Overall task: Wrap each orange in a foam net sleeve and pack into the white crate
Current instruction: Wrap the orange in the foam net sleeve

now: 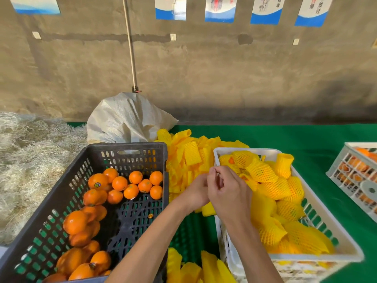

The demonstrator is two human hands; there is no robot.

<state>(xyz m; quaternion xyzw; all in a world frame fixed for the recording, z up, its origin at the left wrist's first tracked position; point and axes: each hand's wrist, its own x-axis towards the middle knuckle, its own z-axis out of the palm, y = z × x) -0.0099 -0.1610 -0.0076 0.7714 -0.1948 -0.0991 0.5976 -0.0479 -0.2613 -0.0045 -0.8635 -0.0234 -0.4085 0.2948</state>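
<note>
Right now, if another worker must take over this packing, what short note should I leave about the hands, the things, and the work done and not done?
Left hand and right hand: together between the two crates, fingers curled; no orange in them. Whether they pinch a sleeve, I cannot tell.
Bare oranges: many in the black crate, on the left.
Empty foam sleeves: piled on the green table between the crates.
White crate: on the right, already holds many wrapped oranges.
Left to do: wrap the bare oranges and pack them.
</note>
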